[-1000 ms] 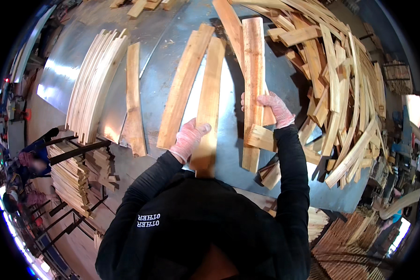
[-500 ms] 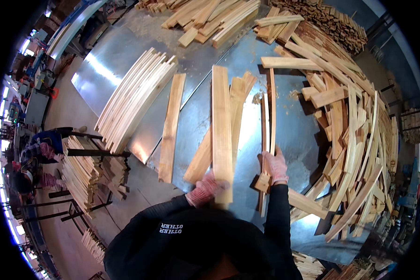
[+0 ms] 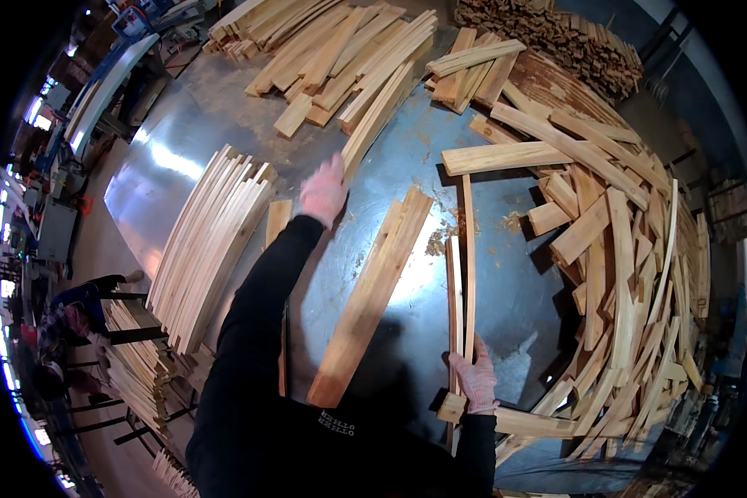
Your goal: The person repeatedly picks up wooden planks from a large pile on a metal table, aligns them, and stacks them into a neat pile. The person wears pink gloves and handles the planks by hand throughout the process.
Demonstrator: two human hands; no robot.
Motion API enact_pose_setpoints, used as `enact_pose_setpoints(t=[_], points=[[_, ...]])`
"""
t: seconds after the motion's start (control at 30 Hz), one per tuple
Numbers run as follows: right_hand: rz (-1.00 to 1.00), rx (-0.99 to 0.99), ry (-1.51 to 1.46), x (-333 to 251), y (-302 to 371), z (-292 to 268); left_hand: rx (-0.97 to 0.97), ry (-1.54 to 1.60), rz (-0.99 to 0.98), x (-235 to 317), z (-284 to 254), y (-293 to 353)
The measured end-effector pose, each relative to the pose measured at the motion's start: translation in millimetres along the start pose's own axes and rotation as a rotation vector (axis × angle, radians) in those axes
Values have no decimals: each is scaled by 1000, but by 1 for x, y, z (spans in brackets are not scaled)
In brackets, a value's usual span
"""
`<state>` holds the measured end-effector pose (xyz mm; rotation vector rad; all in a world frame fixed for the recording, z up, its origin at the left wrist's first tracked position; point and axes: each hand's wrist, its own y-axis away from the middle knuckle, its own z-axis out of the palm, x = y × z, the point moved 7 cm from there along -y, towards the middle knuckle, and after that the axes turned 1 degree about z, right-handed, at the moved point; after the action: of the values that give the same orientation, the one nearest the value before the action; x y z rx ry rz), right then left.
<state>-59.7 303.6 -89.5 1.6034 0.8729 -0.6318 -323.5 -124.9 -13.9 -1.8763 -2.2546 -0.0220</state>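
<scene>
My left hand (image 3: 324,192), in a pink-white work glove, reaches far forward over the metal table. It is closed on the near end of a long wooden board (image 3: 378,116), which lies alongside the far pile. My right hand (image 3: 475,380), gloved alike, grips thin wooden slats (image 3: 468,274) standing on edge at the right of the middle. A small wood block (image 3: 451,407) sits by its fingers. Between my arms lie overlapping wooden boards (image 3: 372,295), slanting away to the right. Another board (image 3: 279,217) is partly hidden under my left arm.
Left of my arm stands a row of curved boards (image 3: 216,241) on edge. A large jumbled heap of wood pieces (image 3: 614,274) fills the right side. More boards (image 3: 324,54) lie at the far edge. A person (image 3: 75,324) works at the left beside stacked wood (image 3: 137,357).
My left hand has moved forward and left, carrying a board from the middle to the far pile. My right hand stays at the slats. The view has shifted.
</scene>
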Motion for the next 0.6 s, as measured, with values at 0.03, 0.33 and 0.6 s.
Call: enact_pose_setpoints(t=[0.03,0.33,0.6], points=[[13,-13,-57,-3,3,2,51,-61,-3,4,3,-30],[-60,106,638,-53,23,8,-142,439,-58,50,-31,108],[-21,-334,-46,-23,24,23,-332,154,-102,52,13,338]])
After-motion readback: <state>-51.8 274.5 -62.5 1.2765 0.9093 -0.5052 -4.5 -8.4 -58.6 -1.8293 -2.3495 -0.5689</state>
